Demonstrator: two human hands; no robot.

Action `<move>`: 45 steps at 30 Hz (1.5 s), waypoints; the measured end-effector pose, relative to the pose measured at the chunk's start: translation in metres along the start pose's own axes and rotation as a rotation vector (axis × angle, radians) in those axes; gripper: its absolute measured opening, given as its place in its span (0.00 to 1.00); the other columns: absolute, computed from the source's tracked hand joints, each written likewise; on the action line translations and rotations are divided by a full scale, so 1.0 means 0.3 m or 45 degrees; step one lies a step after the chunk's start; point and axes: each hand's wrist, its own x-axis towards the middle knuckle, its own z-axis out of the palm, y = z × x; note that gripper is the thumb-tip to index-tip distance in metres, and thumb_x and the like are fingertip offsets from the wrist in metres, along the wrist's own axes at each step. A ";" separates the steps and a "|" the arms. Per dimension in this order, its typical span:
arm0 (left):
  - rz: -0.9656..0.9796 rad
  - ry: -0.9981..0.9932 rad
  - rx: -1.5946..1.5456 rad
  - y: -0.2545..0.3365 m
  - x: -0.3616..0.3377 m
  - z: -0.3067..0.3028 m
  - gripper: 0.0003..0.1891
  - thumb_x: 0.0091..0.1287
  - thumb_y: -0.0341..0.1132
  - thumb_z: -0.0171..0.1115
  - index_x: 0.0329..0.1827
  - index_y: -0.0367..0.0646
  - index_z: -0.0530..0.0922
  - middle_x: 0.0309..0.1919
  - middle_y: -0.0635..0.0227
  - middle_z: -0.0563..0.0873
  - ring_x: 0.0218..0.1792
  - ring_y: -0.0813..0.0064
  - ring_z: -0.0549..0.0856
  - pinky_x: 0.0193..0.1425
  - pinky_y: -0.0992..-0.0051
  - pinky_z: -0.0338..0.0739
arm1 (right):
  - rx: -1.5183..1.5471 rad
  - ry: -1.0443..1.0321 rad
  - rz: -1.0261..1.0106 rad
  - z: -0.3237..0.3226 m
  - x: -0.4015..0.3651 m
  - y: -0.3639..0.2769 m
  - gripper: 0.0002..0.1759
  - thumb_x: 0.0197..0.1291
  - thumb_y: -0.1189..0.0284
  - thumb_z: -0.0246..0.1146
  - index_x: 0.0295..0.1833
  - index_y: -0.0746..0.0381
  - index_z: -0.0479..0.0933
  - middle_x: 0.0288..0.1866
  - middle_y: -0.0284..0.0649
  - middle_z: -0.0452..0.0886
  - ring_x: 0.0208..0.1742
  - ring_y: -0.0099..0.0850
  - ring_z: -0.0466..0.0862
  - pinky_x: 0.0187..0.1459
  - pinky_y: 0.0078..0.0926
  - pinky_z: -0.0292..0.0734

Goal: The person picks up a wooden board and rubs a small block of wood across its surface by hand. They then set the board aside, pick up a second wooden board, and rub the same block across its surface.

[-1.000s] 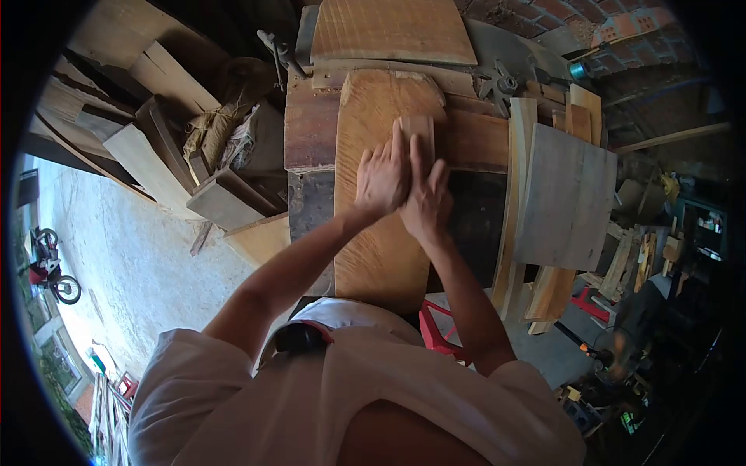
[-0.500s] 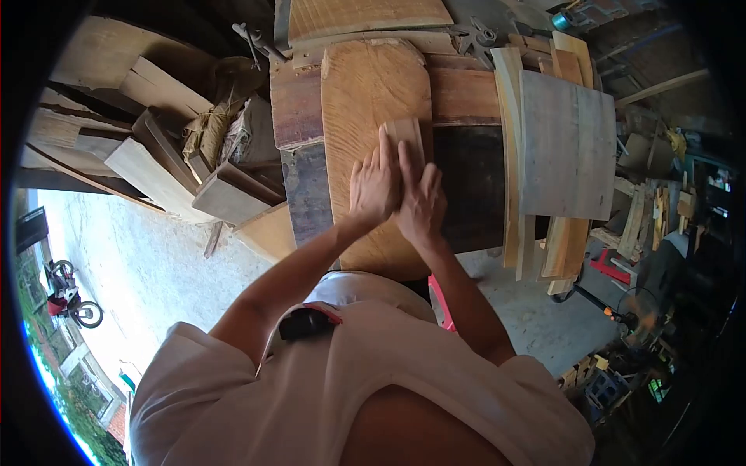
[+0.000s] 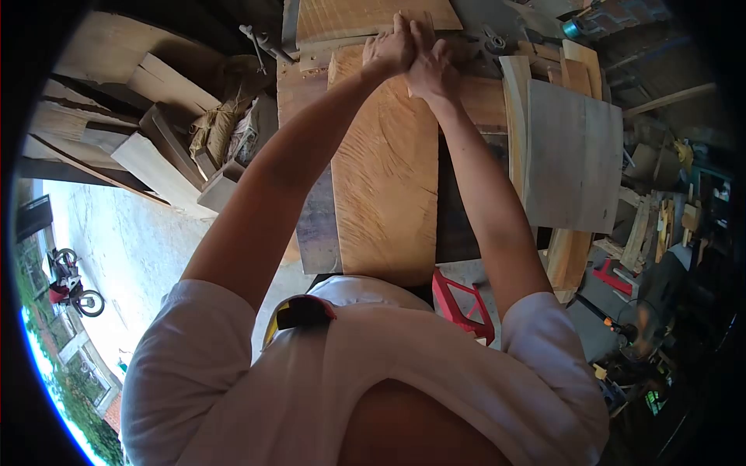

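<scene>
A long, light-brown wooden board (image 3: 385,179) with wavy grain lies lengthwise in front of me on the workbench. Both arms reach out to its far end. There my left hand (image 3: 390,53) and my right hand (image 3: 433,71) press close together, closed over a small wooden block that they mostly cover. The block's underside cannot be seen. Just beyond the hands lies another broad plank (image 3: 365,17).
Grey-faced boards (image 3: 571,147) are stacked at the bench's right. Scrap wood (image 3: 167,167) piles up on the left, near a metal clamp (image 3: 256,46). A red plastic stool (image 3: 462,307) stands below the bench. Farther right is a fan (image 3: 641,330); a motorbike (image 3: 74,287) stands outside.
Both hands have slid away from me along the board with the wooden block, from its middle to its far end. My arms are now stretched out.
</scene>
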 end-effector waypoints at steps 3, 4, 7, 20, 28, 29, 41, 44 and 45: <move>-0.083 0.162 -0.131 -0.012 -0.118 0.078 0.39 0.70 0.47 0.45 0.77 0.33 0.46 0.60 0.48 0.79 0.59 0.52 0.79 0.63 0.58 0.68 | -0.094 0.068 -0.078 0.003 -0.144 -0.003 0.40 0.58 0.66 0.61 0.76 0.45 0.56 0.51 0.54 0.70 0.52 0.52 0.75 0.41 0.46 0.80; -0.046 0.118 -0.044 0.000 -0.239 0.080 0.39 0.70 0.45 0.46 0.77 0.31 0.45 0.59 0.46 0.79 0.58 0.51 0.79 0.61 0.59 0.69 | -0.066 0.015 -0.040 -0.029 -0.251 -0.026 0.41 0.57 0.68 0.62 0.77 0.45 0.56 0.48 0.52 0.69 0.49 0.51 0.75 0.43 0.44 0.79; 0.013 0.086 -0.075 0.000 -0.659 0.148 0.41 0.68 0.42 0.50 0.76 0.27 0.45 0.53 0.49 0.81 0.52 0.51 0.81 0.59 0.61 0.70 | -0.023 0.004 -0.071 -0.110 -0.639 -0.087 0.45 0.51 0.69 0.68 0.76 0.48 0.59 0.42 0.49 0.68 0.44 0.46 0.74 0.41 0.38 0.77; -0.231 0.075 -0.189 -0.179 -0.497 0.031 0.40 0.70 0.44 0.47 0.78 0.31 0.40 0.65 0.44 0.71 0.66 0.50 0.72 0.68 0.55 0.64 | 0.137 -0.081 -0.351 -0.040 -0.370 -0.183 0.44 0.50 0.72 0.66 0.75 0.47 0.59 0.45 0.51 0.68 0.47 0.49 0.73 0.39 0.44 0.75; -0.267 0.165 -0.319 -0.225 -0.365 0.021 0.38 0.71 0.47 0.42 0.77 0.32 0.44 0.59 0.41 0.78 0.61 0.47 0.77 0.65 0.52 0.66 | 0.103 -0.004 -0.301 0.037 -0.270 -0.206 0.40 0.54 0.67 0.63 0.74 0.44 0.59 0.49 0.51 0.70 0.51 0.50 0.74 0.43 0.48 0.74; -0.377 -0.025 -0.220 -0.164 -0.467 0.016 0.39 0.71 0.45 0.45 0.77 0.31 0.43 0.60 0.42 0.77 0.61 0.49 0.77 0.65 0.54 0.67 | 0.088 -0.028 -0.309 -0.001 -0.382 -0.188 0.43 0.53 0.68 0.64 0.76 0.44 0.57 0.49 0.51 0.69 0.51 0.49 0.74 0.43 0.46 0.73; -0.231 0.381 -0.131 -0.192 -1.170 0.180 0.40 0.70 0.46 0.57 0.79 0.42 0.48 0.53 0.46 0.74 0.53 0.52 0.74 0.62 0.60 0.67 | 0.038 0.032 0.146 -0.311 -1.073 0.169 0.44 0.58 0.67 0.66 0.78 0.51 0.55 0.46 0.50 0.69 0.46 0.49 0.74 0.46 0.45 0.73; -0.418 0.172 -0.852 -0.322 -1.133 0.272 0.39 0.67 0.46 0.62 0.76 0.40 0.56 0.53 0.47 0.75 0.54 0.53 0.75 0.63 0.62 0.69 | 0.019 -0.008 0.310 -0.285 -0.993 0.304 0.43 0.60 0.65 0.66 0.78 0.49 0.54 0.49 0.49 0.69 0.50 0.49 0.74 0.50 0.47 0.71; -0.378 0.177 -0.849 -0.332 -1.118 0.268 0.39 0.67 0.46 0.62 0.76 0.40 0.56 0.53 0.47 0.75 0.54 0.53 0.75 0.63 0.62 0.69 | 0.017 0.031 0.319 -0.262 -0.992 0.314 0.43 0.60 0.65 0.66 0.78 0.49 0.54 0.49 0.49 0.69 0.50 0.49 0.74 0.50 0.47 0.71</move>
